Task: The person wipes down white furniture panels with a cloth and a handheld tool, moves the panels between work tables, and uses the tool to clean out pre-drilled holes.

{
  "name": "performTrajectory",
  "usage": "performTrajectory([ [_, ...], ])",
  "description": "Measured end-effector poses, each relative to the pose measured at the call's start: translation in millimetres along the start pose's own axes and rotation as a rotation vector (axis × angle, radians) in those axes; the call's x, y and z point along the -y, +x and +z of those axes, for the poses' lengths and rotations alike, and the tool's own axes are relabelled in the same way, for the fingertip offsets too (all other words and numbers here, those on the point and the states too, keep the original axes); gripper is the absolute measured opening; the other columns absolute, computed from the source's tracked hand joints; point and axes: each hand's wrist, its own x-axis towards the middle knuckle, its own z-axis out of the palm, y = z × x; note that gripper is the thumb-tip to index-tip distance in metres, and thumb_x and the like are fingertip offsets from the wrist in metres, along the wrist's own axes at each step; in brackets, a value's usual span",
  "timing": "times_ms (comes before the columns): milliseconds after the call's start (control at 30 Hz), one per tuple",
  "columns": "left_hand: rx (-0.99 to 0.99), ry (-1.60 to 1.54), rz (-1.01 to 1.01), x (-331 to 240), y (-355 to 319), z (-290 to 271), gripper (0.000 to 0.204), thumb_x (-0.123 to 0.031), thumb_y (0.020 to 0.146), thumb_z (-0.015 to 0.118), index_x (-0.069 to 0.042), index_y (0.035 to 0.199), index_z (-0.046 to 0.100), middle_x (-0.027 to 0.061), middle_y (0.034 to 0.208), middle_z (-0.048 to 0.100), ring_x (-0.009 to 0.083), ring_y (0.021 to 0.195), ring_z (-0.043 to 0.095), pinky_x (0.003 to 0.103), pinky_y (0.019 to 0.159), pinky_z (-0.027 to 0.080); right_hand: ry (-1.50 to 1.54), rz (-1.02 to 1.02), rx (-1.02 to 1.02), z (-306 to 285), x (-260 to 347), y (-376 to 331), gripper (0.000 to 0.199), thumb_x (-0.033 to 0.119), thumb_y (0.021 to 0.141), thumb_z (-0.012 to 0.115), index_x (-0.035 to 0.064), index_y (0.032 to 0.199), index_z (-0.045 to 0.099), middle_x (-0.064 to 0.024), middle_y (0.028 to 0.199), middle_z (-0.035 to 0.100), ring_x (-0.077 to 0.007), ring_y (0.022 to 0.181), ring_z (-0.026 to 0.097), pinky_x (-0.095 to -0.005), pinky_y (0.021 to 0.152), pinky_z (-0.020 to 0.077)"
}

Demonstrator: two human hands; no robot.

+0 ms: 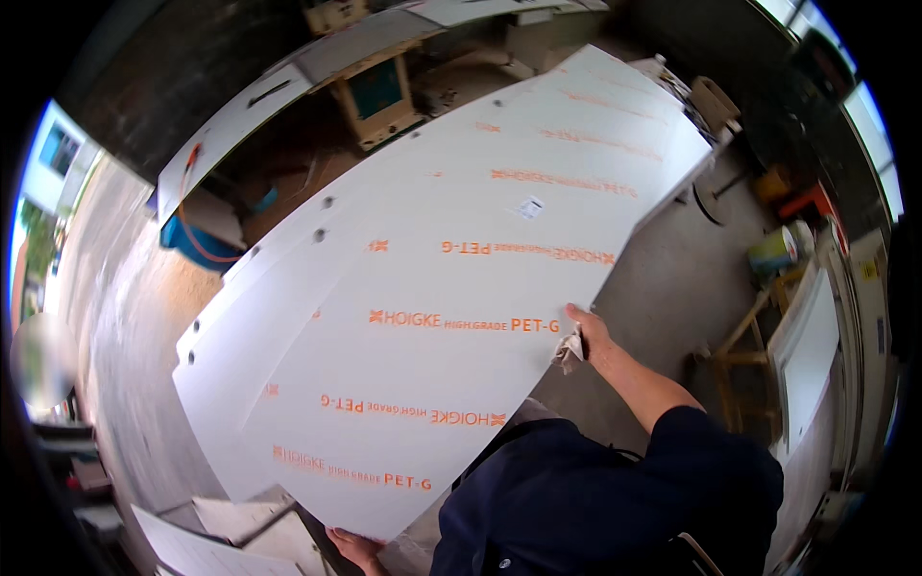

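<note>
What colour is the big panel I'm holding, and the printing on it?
The big panel is white with rows of orange lettering, seen best in the head view.

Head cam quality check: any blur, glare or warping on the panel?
Head view: strong fisheye, the large white sheet panel with orange print bows toward the rim; its far end looks soft, slightly motion-blurred; daylight blows out the upper-right window; no hard glare on the panel; black vignette rings the frame.

I log a large flat white panel (432, 278) with repeating rows of orange print; dark navy work sleeve (711, 442); crumpled pale grey rag (570, 351); blue-fronted tan wooden cabinet (376, 91).
</note>
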Motion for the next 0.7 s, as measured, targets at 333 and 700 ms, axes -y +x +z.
performTrajectory([
  [333, 0.316, -0.826, 0.141, 25, 41, -119, 0.049, -0.012, 0.077, 0.063, 0.003, 0.122, 0.058, 0.0146, 0.137, 0.049, 0.0246, 0.127, 0.045, 0.036, 0.103, 0.037, -0.210, 0.058, 0.596, 35, 53, -90, 0.066, 0.040, 0.091, 0.055, -0.0050, 0.136, 0.040, -0.0196, 0.131, 0.052, -0.0348, 0.115, 0.052, -0.0474, 0.095, 0.0453],
  [700, -0.580, -1.812, 0.774, 9, -5, -174, 0.075, -0.056, 0.100, 0.017, -0.002, 0.080, 0.065, 0.0202, 0.065, 0.062, 0.0291, 0.054, 0.056, 0.037, 0.055, 0.046, -0.519, -0.240, 0.516, 151, 120, -164, 0.050, 0.033, 0.092, 0.050, -0.0037, 0.126, 0.050, -0.0162, 0.122, 0.059, -0.0334, 0.111, 0.056, -0.0440, 0.097, 0.0452],
])
